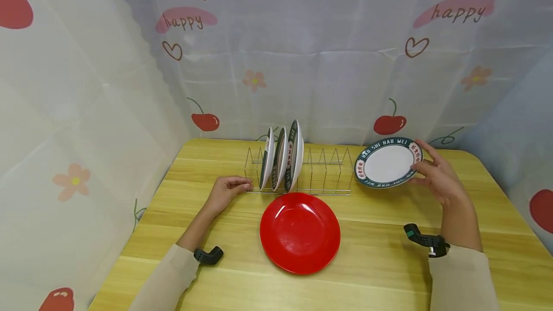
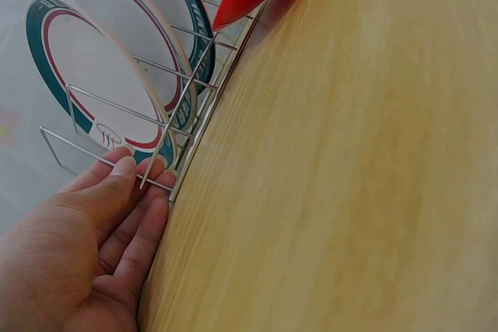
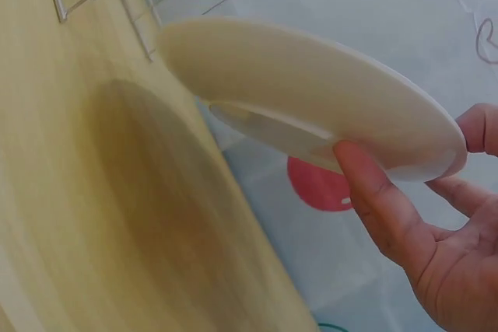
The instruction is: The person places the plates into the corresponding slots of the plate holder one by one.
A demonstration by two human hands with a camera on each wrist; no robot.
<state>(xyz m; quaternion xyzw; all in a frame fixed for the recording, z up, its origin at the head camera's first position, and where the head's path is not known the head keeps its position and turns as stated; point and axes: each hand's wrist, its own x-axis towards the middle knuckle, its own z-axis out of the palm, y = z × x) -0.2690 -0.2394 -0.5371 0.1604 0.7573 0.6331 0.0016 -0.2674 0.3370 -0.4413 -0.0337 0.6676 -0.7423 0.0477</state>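
My right hand (image 1: 445,179) grips a white plate (image 1: 386,163) with a dark green lettered rim by its right edge, fingers at the rim and on its underside. The plate is held tilted above the table, right of the wire dish rack (image 1: 337,190); its pale underside shows in the right wrist view. At the rack's left end, my left hand (image 2: 101,242) pinches the end wire between thumb and fingers, close to the nearest upright plate (image 2: 101,75). Several green-rimmed plates stand on edge in the rack's left half.
A round red plate (image 1: 300,234) lies flat on the wooden table (image 1: 371,272), just in front of the rack. Behind the table hangs a pale curtain (image 1: 328,85) printed with cherries and hearts, and more of it hangs at the left side.
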